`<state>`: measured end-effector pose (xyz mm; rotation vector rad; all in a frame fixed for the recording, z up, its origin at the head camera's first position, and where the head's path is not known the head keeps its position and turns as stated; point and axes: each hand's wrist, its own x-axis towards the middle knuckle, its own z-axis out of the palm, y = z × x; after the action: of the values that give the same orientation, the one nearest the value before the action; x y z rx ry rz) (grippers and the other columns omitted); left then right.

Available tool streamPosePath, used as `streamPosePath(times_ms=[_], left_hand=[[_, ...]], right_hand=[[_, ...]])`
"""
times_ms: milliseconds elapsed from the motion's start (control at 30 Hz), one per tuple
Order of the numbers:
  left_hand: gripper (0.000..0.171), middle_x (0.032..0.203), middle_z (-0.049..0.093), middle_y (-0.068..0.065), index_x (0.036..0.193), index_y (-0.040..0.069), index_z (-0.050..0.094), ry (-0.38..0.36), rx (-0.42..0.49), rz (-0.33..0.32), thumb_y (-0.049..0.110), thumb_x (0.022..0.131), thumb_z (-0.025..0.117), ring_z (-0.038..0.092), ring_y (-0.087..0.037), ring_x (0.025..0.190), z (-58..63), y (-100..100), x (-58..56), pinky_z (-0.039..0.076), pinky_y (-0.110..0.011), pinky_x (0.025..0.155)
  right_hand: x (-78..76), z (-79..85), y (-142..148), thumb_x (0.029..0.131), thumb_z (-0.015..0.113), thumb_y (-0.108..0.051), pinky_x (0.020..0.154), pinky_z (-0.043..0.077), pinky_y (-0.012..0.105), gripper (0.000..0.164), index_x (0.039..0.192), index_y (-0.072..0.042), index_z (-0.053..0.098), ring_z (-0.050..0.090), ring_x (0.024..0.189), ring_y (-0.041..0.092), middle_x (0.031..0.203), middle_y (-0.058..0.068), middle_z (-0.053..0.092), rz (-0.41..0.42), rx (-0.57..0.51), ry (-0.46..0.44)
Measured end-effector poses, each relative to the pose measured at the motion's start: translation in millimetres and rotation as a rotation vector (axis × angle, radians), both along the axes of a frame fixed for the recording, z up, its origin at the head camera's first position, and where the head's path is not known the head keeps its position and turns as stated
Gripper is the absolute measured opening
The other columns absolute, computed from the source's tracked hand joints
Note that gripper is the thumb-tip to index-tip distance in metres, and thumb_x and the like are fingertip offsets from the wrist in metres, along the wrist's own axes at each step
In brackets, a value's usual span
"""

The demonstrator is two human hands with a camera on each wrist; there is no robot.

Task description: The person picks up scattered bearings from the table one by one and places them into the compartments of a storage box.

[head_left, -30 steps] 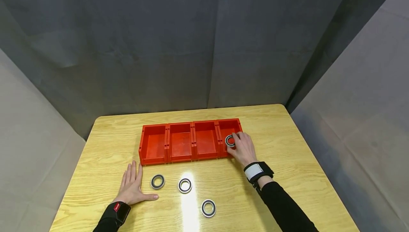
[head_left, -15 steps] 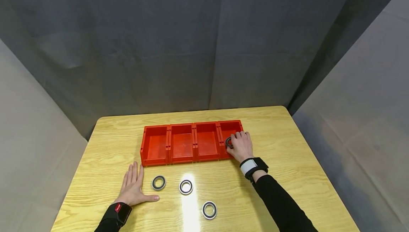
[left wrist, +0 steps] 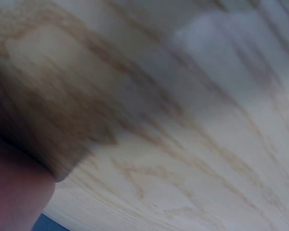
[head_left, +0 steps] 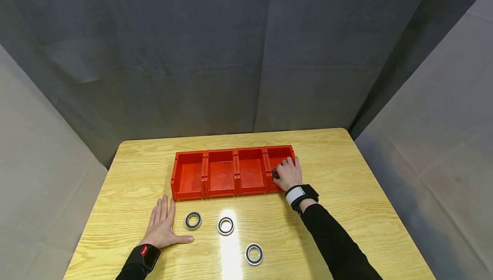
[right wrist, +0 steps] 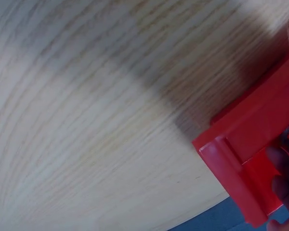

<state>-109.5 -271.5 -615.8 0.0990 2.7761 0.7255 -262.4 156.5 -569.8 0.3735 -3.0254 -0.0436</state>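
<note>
My right hand (head_left: pixel 289 174) reaches into the rightmost compartment of a red four-part bin (head_left: pixel 220 195) and holds a ball bearing (head_left: pixel 274 173) between thumb and fingers. Much of that bearing is hidden behind the fingers. In the right wrist view, the bin's corner (right wrist: pixel 221 149) and dark fingertips (right wrist: pixel 284 168) show at the right edge. My left hand (head_left: pixel 161 228) lies flat on the table with fingers spread, fingertips close to the bin's front left corner. Near its thumb lies one bearing (head_left: pixel 193 214); a second bearing (head_left: pixel 225 218) and a third bearing (head_left: pixel 254 245) lie further right.
The wooden table (head_left: pixel 327 156) has rounded far corners. A dark grey curtain (head_left: pixel 192 57) hangs behind it, with pale panels (head_left: pixel 435 143) on both sides. Glare crosses the tabletop near the middle bearing.
My right hand has moved slightly left and lower into the rightmost compartment with the bearing, which is now more hidden. The left hand and the bearings on the table stay in place.
</note>
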Motion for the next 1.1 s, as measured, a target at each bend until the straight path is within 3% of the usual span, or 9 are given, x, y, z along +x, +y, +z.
streamPosePath(times_ms=[267, 500, 733, 900, 1100], left_hand=[[0.155, 0.166, -0.018, -0.027, 0.160, -0.002, -0.002, -0.011, -0.025, -0.006, 0.077, 0.056, 0.082, -0.018, -0.047, 0.154, 2.7, 1.8, -0.8, -0.009, -0.064, 0.123], [0.155, 0.166, -0.017, -0.027, 0.160, -0.002, -0.001, 0.001, -0.021, -0.004, 0.077, 0.055, 0.082, -0.018, -0.046, 0.154, 1.9, 1.8, -0.5, -0.008, -0.064, 0.123], [0.156, 0.166, -0.017, -0.027, 0.160, -0.002, -0.001, 0.006, -0.010, 0.000, 0.077, 0.054, 0.083, -0.017, -0.047, 0.154, 0.6, 0.9, 0.1, -0.009, -0.063, 0.123], [0.155, 0.167, -0.017, -0.026, 0.160, -0.002, 0.000, 0.009, 0.001, 0.006, 0.077, 0.055, 0.082, -0.018, -0.045, 0.155, -1.8, 1.2, 0.1, -0.012, -0.060, 0.124], [0.154, 0.167, -0.017, -0.027, 0.160, -0.002, -0.001, 0.005, 0.009, 0.009, 0.077, 0.056, 0.081, -0.018, -0.045, 0.154, -1.7, 0.6, -0.5, -0.014, -0.059, 0.124]], right_hand=[[-3.4, 8.3, -1.9, 0.076, 0.088, -0.033, 0.123, 0.022, 0.060, 0.026, 0.084, -0.013, 0.073, 0.054, 0.113, 0.034, 0.087, 0.010, 0.073, -0.024, 0.025, -0.123], [-3.2, 12.1, -2.9, 0.078, 0.086, -0.029, 0.122, 0.021, 0.062, 0.020, 0.082, -0.014, 0.073, 0.053, 0.117, 0.037, 0.089, 0.011, 0.073, -0.039, 0.023, -0.160], [-3.1, 1.8, 0.5, 0.078, 0.086, -0.032, 0.122, 0.022, 0.062, 0.022, 0.085, -0.013, 0.075, 0.054, 0.117, 0.037, 0.090, 0.011, 0.074, -0.052, 0.002, -0.138], [1.2, 6.3, 2.8, 0.082, 0.084, -0.032, 0.123, 0.019, 0.063, 0.023, 0.089, -0.012, 0.075, 0.051, 0.119, 0.036, 0.094, 0.011, 0.073, -0.047, -0.032, -0.143], [9.9, 10.6, 6.9, 0.085, 0.080, -0.030, 0.122, 0.023, 0.061, 0.026, 0.101, -0.010, 0.075, 0.053, 0.115, 0.035, 0.102, 0.011, 0.075, -0.012, -0.082, -0.053]])
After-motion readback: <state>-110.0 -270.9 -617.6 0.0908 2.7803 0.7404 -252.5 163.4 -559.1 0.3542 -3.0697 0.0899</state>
